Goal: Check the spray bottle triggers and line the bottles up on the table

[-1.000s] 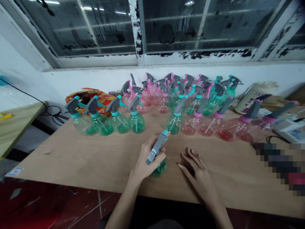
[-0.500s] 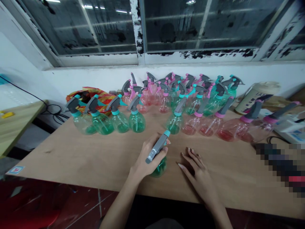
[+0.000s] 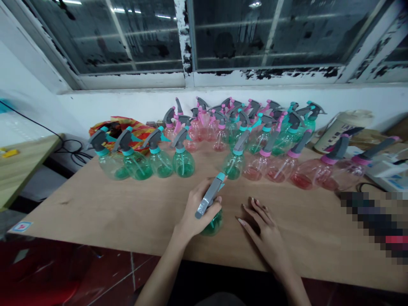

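Observation:
My left hand (image 3: 198, 209) is wrapped around the neck of a green spray bottle (image 3: 214, 225), under its grey trigger head with a teal nozzle. The bottle stands on the wooden table, its lower body showing below my fingers. My right hand (image 3: 263, 227) rests on the tabletop to the right of it, fingers stretched out and holding nothing. Just beyond stands another green spray bottle (image 3: 233, 165), at the left end of a row with pink spray bottles (image 3: 255, 165). Farther left is a row of several green spray bottles (image 3: 184, 165) with teal collars.
Behind the front rows, more pink and green bottles (image 3: 219, 138) crowd against the wall under a window. A red-yellow bag (image 3: 134, 123) lies at the back left. A large white container (image 3: 342, 129) and a power strip (image 3: 389, 170) are at the right. The wooden table (image 3: 105, 212) has a sticker at its left corner.
The trigger lever under the left fingers sits differently, and the head has shifted slightly left. My left fingertips have moved a little; the right hand has stayed put.

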`<state>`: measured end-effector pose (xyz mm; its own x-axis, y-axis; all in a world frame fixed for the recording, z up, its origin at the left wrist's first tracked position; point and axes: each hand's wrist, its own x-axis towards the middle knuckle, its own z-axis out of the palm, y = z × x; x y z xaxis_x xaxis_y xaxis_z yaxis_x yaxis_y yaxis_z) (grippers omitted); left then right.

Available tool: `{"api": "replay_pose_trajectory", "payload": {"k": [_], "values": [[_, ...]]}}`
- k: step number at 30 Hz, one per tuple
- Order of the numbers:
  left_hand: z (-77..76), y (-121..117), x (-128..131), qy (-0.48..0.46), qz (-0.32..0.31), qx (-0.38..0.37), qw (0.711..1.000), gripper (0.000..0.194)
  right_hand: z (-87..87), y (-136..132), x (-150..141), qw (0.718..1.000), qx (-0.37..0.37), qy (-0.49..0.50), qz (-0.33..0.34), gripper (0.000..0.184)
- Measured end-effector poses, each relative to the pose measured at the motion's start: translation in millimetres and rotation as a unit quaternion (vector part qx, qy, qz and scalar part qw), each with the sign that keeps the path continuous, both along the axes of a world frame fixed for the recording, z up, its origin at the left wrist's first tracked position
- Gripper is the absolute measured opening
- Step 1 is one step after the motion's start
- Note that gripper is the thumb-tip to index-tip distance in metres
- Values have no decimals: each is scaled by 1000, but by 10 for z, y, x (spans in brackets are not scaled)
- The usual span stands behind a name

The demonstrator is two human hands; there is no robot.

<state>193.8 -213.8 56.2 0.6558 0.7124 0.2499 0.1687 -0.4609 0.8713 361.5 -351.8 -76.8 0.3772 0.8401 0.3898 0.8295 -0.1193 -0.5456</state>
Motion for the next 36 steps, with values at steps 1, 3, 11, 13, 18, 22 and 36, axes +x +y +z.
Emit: {"api": "replay_pose_trajectory", "payload": {"k": [1,3,11,13,18,22,36], "values": [[-16,-1,1,-2,1,-2,1000,37,4,0,-1,1000,0,0,0,49],[-33,-4,7,-11,2,-2,1000,35,10,2,-3,1000,1,2,0,48],[-1,-6,10,-3,5,2,1000,43,-5,3,-4,1000,2,6,-2,48],[3,1,10,0,-3,9,1000,45,-8,1,-3,1000,2,6,-1,48],[37,13,15,8,-16,2,1000,41,-3,-4,-4,1000,-1,8,0,48],[59,25,3,-10,-41,0,999,33,7,-5,-5,1000,0,12,-1,48],[65,-6,4,1,6,-7,1000,34,-11,-8,4,1000,1,4,2,47]]}}
